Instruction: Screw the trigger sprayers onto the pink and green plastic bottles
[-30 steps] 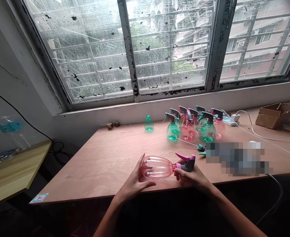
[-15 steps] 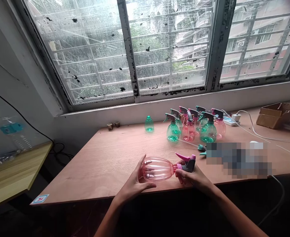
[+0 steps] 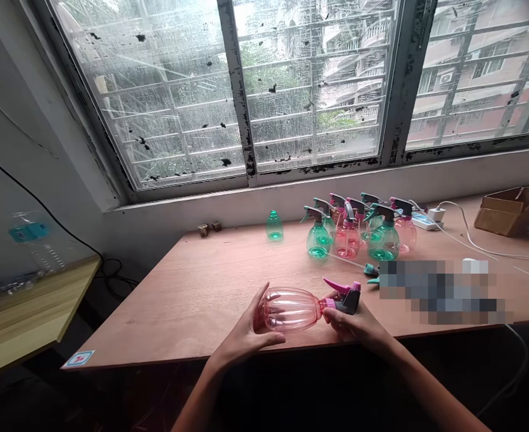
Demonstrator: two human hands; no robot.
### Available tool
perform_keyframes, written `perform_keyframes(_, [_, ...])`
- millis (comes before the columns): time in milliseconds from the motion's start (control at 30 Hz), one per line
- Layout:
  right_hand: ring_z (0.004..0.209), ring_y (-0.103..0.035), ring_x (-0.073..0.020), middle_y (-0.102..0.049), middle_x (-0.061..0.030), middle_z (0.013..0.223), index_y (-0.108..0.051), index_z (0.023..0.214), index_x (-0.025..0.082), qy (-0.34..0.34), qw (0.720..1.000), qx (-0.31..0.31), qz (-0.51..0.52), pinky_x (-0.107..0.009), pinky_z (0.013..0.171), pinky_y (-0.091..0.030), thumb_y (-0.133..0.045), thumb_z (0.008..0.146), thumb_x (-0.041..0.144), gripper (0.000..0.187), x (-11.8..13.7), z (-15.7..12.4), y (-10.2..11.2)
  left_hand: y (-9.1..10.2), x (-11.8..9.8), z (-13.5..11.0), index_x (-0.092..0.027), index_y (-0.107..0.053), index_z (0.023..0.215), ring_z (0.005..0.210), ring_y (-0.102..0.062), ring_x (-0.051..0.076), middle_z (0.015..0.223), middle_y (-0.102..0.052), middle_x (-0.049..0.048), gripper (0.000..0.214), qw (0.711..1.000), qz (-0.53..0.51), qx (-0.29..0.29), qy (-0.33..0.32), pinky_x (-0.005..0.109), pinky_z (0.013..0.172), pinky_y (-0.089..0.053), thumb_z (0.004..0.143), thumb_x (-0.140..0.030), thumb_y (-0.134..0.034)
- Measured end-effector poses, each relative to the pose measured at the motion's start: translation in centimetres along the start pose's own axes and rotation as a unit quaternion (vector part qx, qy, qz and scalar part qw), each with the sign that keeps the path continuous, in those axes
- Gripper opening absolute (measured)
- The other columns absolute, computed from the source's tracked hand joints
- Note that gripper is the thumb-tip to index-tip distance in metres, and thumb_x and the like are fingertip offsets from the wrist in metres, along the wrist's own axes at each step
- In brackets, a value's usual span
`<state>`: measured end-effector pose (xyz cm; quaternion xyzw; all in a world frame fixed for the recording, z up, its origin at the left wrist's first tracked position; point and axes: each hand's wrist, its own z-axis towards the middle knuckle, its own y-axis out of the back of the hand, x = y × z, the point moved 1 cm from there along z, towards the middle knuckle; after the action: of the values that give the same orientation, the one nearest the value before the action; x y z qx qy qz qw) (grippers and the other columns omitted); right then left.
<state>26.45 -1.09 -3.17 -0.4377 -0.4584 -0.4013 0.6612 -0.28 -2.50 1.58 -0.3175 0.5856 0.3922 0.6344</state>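
Observation:
A clear pink spray bottle [image 3: 291, 309] lies sideways between my hands, above the front edge of the table. My left hand [image 3: 250, 330] cups its base, thumb below and fingers on the far side. Around the neck, the fingers of my right hand [image 3: 345, 318] are closed by the pink collar, next to the black and pink spray head [image 3: 349, 295]. The bottle looks empty. Farther back stands a green bottle [image 3: 274, 227] without a spray head. To its right is a group of green and pink spray bottles [image 3: 347, 240] with heads on.
A green spray head with a tube [image 3: 372, 270] lies beside a blurred-out patch at right. A power strip [image 3: 426, 221] with white cables and a cardboard box [image 3: 510, 213] are farther right. Two small brown blocks [image 3: 203, 230] sit by the wall. A second table [image 3: 66, 300] stands left.
The view has shifted slightly, so the scene sits a little farther right. Both hands keep their hold on the pink spray bottle, with no clear movement.

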Motion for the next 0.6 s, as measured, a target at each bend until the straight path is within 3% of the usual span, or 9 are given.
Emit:
perform_keyframes(133, [0.041, -0.045, -0.0073, -0.063, 0.0031, 0.065, -0.057, 0.092, 0.020, -0.006, 1.000, 0.001, -0.003, -0.021, 0.039, -0.031, -0.080, 0.078, 0.042, 0.036, 0.17, -0.04, -0.11, 0.12, -0.12, 0.21, -0.024, -0.036, 0.150, 0.130, -0.052, 0.034, 0.140, -0.055, 0.0140, 0.082, 1.000, -0.001, 0.005, 0.003, 0.053, 0.113, -0.038, 0.080, -0.028, -0.078])
perform_keyframes(233, [0.041, -0.038, -0.0059, -0.063, 0.0027, 0.066, -0.057, 0.093, 0.019, -0.004, 1.000, -0.001, -0.007, -0.021, 0.039, -0.023, -0.079, 0.079, 0.042, 0.035, 0.31, -0.13, -0.02, 0.04, 0.00, 0.22, -0.030, -0.030, 0.152, 0.132, -0.051, 0.033, 0.148, -0.049, 0.0128, 0.091, 1.000, -0.003, 0.007, -0.002, 0.052, 0.113, -0.038, 0.077, -0.023, -0.081])
perform_keyframes(367, [0.046, -0.038, -0.0080, -0.063, 0.0011, 0.066, -0.060, 0.093, 0.018, 0.003, 1.000, -0.004, -0.017, -0.024, 0.044, -0.022, -0.081, 0.077, 0.042, 0.035, 0.64, -0.12, -0.01, -0.09, 0.18, 0.10, -0.035, -0.019, 0.154, 0.134, -0.049, 0.032, 0.154, -0.040, 0.0123, 0.100, 1.000, -0.004, 0.010, -0.013, 0.052, 0.114, -0.037, 0.077, -0.021, -0.080])
perform_keyframes(600, [0.050, -0.035, -0.0096, -0.062, 0.0008, 0.067, -0.059, 0.089, 0.018, -0.007, 1.000, -0.007, -0.011, -0.026, 0.047, -0.021, -0.080, 0.077, 0.044, 0.035, 0.82, -0.03, 0.00, -0.06, 0.04, -0.03, -0.032, -0.028, 0.153, 0.137, -0.044, 0.033, 0.155, -0.039, 0.0116, 0.098, 1.000, 0.007, 0.009, -0.012, 0.051, 0.117, -0.032, 0.073, -0.022, -0.084])
